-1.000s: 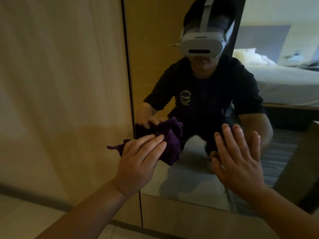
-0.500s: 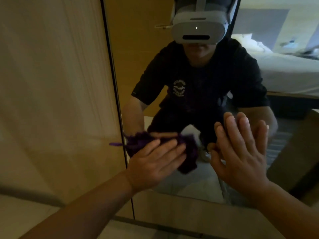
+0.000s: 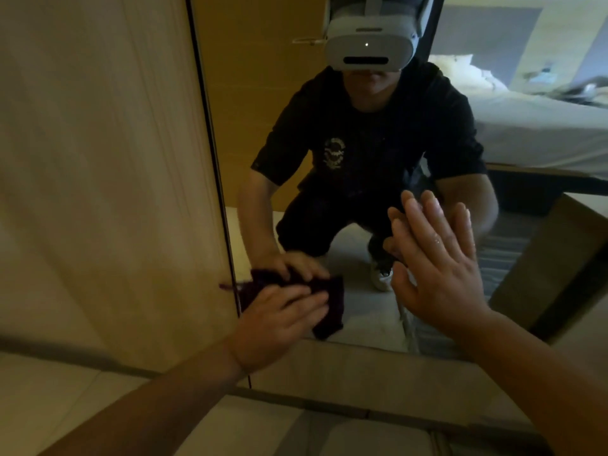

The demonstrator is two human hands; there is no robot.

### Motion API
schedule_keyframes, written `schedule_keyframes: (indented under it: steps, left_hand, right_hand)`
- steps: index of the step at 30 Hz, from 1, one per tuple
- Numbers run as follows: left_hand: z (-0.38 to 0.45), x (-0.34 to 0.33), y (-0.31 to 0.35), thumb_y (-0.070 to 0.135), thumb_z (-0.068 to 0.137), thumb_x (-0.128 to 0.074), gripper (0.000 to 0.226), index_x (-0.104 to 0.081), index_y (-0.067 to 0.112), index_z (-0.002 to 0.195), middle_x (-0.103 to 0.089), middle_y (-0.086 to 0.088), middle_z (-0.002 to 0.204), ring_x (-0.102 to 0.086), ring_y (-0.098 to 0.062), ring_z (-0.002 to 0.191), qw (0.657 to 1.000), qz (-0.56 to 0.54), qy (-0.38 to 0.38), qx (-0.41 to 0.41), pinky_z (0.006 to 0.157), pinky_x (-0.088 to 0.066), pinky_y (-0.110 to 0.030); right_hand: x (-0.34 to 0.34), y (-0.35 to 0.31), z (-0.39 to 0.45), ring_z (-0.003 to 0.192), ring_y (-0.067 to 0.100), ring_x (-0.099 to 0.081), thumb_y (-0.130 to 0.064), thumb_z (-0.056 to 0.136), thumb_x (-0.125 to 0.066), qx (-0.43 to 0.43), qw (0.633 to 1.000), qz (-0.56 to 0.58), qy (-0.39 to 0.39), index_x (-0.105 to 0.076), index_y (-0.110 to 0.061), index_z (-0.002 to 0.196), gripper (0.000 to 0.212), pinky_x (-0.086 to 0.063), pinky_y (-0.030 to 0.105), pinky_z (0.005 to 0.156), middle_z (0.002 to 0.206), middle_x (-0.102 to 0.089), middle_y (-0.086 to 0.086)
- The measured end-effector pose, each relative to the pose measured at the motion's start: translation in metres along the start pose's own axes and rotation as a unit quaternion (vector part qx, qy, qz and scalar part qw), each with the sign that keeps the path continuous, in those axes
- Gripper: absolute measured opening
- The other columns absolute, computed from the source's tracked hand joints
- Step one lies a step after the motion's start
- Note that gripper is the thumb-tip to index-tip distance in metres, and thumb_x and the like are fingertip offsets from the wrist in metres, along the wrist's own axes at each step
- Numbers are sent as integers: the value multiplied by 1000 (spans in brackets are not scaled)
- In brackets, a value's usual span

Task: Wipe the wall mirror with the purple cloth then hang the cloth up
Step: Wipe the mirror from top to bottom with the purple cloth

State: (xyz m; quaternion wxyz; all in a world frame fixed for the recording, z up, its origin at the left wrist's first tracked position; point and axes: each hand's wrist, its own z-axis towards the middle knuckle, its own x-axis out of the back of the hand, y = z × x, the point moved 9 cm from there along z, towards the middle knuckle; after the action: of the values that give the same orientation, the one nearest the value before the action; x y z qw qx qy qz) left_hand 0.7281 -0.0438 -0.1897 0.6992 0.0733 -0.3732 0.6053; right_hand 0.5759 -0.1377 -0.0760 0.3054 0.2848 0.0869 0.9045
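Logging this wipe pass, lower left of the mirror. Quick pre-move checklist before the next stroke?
1. Purple cloth under the left hand: ok, palm flat on it, cloth bunched against the glass.
2. Cloth on the mirror, not the wood panel: ok, though one thin end pokes past the mirror's left edge.
3. Right hand out of the wipe path: ok, open and flat on the glass, right of the cloth.
4. Room to wipe lower: not ok, cloth sits almost at the mirror's bottom edge; go up or right.
5. Glass clean where wiped: cannot tell, too dim.
6. Hanging spot for the cloth: cannot tell, none in view.
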Motion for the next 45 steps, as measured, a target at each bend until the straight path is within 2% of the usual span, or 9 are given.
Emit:
schedule_keyframes:
  steps: [6,10,16,23,28,31,36,40,45]
  left_hand:
    - [153,122,-24,9,93,-70,33,-65,15,125,-61,-1,135,-59,-24,121,964,34,264,7,91,-50,-46]
    - [178,79,-4,14,100,-60,33,-63,17,133,-55,-3,142,-48,-24,136,974,92,206,-16,108,-43,-45]
    - [55,-37,51,16,104,-39,43,-46,17,146,-42,-2,154,-36,-23,143,991,93,43,-88,118,-24,-43]
    - [-45,-116,85,22,93,-58,57,-43,21,148,-32,4,159,-27,-20,147,964,87,-179,-176,119,-17,-40]
    - [25,-57,77,14,97,-52,36,-57,19,132,-55,0,142,-53,-22,122,990,-10,-106,-94,90,-40,-38]
    - [110,9,51,11,107,-40,33,-69,13,122,-64,-5,132,-55,-21,118,998,-29,50,-31,96,-39,-37]
    - [224,99,24,8,98,-62,27,-66,12,125,-63,-6,132,-59,-26,122,967,20,252,-3,94,-48,-46]
    - [261,82,39,11,102,-51,32,-63,13,131,-57,-8,140,-51,-28,133,974,69,215,-17,106,-42,-49]
    - [191,-8,94,19,102,-46,40,-54,16,141,-48,-4,149,-42,-23,140,985,76,112,-102,111,-36,-41]
  right_hand:
    - [40,46,-24,150,35,-15,-16,95,-53,-34,999,2,27,-36,-12,147,55,-4,60,120,157,-25,13]
    - [35,68,-35,153,27,-2,-19,94,-54,-75,997,-29,-7,-36,-11,148,57,1,59,120,160,-19,12]
    - [22,73,-41,153,26,3,-24,96,-54,-102,994,-44,-8,-41,-6,148,57,5,55,121,159,-20,14]
    - [23,71,-38,151,29,-5,-21,97,-51,-85,995,-51,4,-42,-7,148,54,4,54,121,158,-24,15]
    - [40,76,-43,151,31,-10,-16,95,-51,-62,998,-2,0,-43,-6,146,52,-4,56,122,157,-27,17]
    - [55,104,-56,152,32,-8,-19,95,-50,-86,996,-14,-6,-35,-8,148,56,-4,58,121,158,-23,18]
    - [65,137,-69,149,39,-14,-23,97,-52,-113,992,-47,-22,-37,-8,148,56,-9,66,118,158,-25,19]
    - [72,149,-75,149,39,-12,-27,101,-49,-131,990,-58,4,-33,-5,150,56,-11,65,118,157,-26,24]
    - [69,151,-79,151,34,-11,-20,98,-53,-109,991,-59,51,-35,-4,149,57,-13,63,117,155,-27,22]
